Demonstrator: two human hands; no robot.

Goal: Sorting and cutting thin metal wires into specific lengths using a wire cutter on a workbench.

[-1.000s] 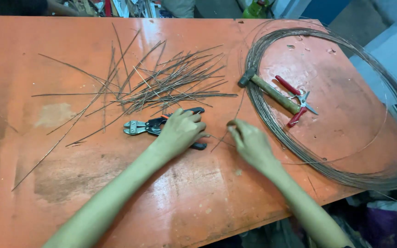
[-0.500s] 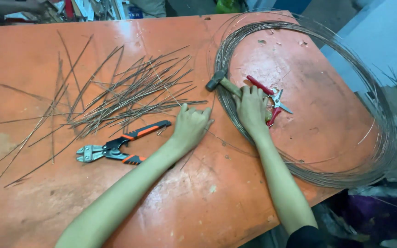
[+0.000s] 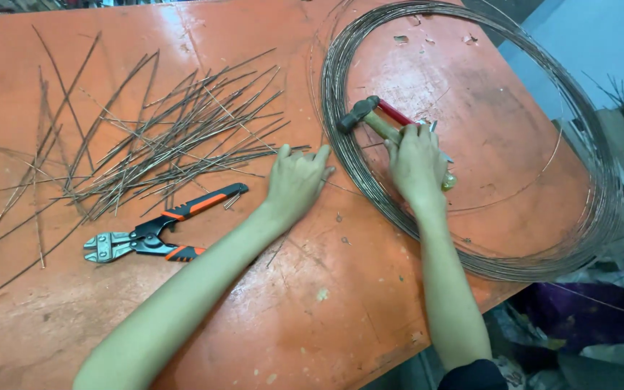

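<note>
Orange tabletop [image 3: 269, 303], scuffed and paint-chipped, seen from above. Nearest the viewer: both bare forearms reach in from the bottom edge.

Bolt cutters [image 3: 160, 232] with orange-and-black handles lie flat left of the left forearm, not touched, jaws pointing left.

Left hand [image 3: 296, 180]: palm down, fingers spread and loose, nothing gripped; fingertips rest at the right-hand ends of the cut wire pieces [image 3: 146, 137], just inside reach of the coil's left edge.

Right hand [image 3: 417, 165]: curled over the wooden handle of the hammer [image 3: 370, 119], fingers wrapped about it; hammer head sticks out up-left, lying across the strands of the wire coil [image 3: 471, 137]. Red-handled pliers [image 3: 397, 113] lie just beside the hammer, mostly covered by the hand.

Coil: large ring of thin wire, fills the right half, overhangs the tabletop's right edge.

Farther left: cut pieces fan out in a loose, crossed pile
</note>
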